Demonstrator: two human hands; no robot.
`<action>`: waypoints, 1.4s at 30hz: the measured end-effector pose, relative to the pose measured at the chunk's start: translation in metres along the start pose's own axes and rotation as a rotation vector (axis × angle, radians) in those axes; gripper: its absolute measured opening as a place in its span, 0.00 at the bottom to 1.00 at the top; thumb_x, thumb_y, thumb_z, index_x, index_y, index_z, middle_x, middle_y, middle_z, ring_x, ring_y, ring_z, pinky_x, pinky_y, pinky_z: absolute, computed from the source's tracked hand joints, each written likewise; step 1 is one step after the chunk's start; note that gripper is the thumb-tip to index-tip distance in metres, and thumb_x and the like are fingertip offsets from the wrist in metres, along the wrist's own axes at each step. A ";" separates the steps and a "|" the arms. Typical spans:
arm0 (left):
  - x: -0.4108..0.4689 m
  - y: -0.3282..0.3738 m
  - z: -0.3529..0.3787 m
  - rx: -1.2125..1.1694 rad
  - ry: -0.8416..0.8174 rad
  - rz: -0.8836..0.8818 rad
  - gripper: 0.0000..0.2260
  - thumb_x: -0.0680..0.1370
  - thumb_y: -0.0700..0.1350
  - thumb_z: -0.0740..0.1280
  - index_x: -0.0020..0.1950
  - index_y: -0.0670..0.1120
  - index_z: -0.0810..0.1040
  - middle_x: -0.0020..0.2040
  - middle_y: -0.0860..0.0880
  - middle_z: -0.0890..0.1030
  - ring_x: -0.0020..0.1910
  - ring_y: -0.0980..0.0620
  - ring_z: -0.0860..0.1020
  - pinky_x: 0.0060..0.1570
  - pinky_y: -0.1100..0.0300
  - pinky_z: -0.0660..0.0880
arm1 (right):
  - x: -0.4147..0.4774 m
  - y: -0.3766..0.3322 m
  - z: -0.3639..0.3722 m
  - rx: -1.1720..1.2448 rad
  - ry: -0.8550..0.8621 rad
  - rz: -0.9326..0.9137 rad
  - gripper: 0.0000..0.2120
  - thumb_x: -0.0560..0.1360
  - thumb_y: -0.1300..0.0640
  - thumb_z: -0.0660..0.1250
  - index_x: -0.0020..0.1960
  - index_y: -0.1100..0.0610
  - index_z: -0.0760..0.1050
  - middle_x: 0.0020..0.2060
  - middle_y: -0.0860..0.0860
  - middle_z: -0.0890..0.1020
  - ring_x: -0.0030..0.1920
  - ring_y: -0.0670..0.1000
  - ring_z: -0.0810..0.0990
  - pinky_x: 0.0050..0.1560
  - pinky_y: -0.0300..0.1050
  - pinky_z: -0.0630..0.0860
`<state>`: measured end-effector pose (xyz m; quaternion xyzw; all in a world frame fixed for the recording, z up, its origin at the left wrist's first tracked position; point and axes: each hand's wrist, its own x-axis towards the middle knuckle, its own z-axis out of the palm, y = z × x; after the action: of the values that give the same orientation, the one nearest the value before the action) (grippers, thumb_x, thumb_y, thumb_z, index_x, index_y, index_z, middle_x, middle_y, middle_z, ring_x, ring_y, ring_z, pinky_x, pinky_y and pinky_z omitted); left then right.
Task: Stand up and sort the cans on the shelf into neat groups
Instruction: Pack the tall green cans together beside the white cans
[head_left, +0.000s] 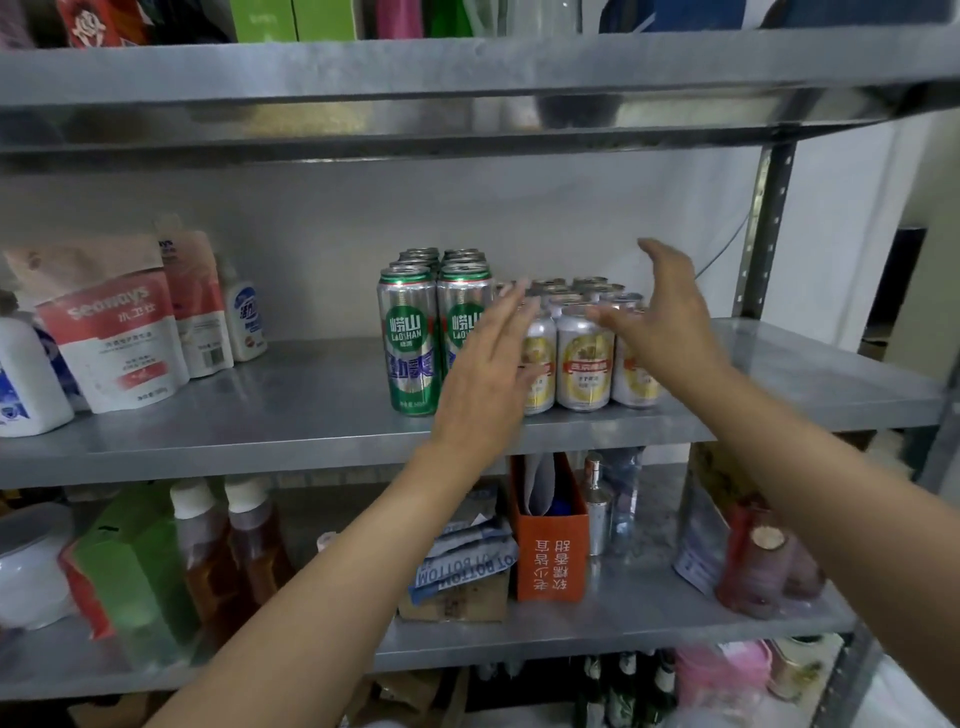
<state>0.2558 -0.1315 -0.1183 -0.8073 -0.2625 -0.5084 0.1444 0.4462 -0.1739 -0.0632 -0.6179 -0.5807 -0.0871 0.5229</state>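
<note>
On the middle metal shelf (291, 410) stand two groups of cans. Several tall green and silver cans (410, 338) are packed in rows, upright. Right beside them stand several shorter silver and gold cans (584, 358), also upright in rows. My left hand (488, 374) is stretched out flat in front of the seam between the two groups, fingers straight, holding nothing. My right hand (670, 317) hovers over the right side of the short cans, fingers spread and relaxed, covering part of the rightmost can. Whether either hand touches a can I cannot tell.
Red and white refill pouches (114, 332) and white bottles (244, 317) stand on the left of the same shelf. The shelf post (763, 228) rises at right. Below are sauce bottles (228, 545), an orange box (550, 556) and a green carton (130, 566).
</note>
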 end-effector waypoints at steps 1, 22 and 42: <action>0.002 0.005 0.011 0.062 -0.062 0.041 0.33 0.77 0.42 0.67 0.78 0.43 0.55 0.80 0.46 0.54 0.79 0.50 0.52 0.77 0.54 0.53 | -0.007 0.012 -0.003 0.028 0.006 0.053 0.43 0.69 0.48 0.76 0.77 0.54 0.56 0.75 0.52 0.61 0.74 0.52 0.62 0.70 0.44 0.60; -0.005 -0.006 0.061 0.433 -0.244 0.207 0.35 0.81 0.56 0.57 0.79 0.40 0.44 0.80 0.41 0.43 0.79 0.43 0.42 0.77 0.44 0.45 | -0.046 0.080 0.028 0.055 -0.070 0.178 0.42 0.70 0.44 0.74 0.76 0.53 0.55 0.72 0.54 0.67 0.72 0.54 0.67 0.71 0.50 0.65; 0.029 -0.016 0.069 0.419 0.107 -0.127 0.27 0.82 0.52 0.49 0.78 0.41 0.56 0.79 0.42 0.55 0.78 0.44 0.49 0.75 0.42 0.45 | -0.008 0.039 0.089 -0.517 0.376 -0.276 0.30 0.82 0.43 0.49 0.78 0.57 0.49 0.77 0.62 0.54 0.78 0.59 0.51 0.75 0.63 0.47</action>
<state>0.3085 -0.0756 -0.1232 -0.7134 -0.4049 -0.4928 0.2901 0.4307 -0.1040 -0.1292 -0.6188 -0.5111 -0.4136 0.4300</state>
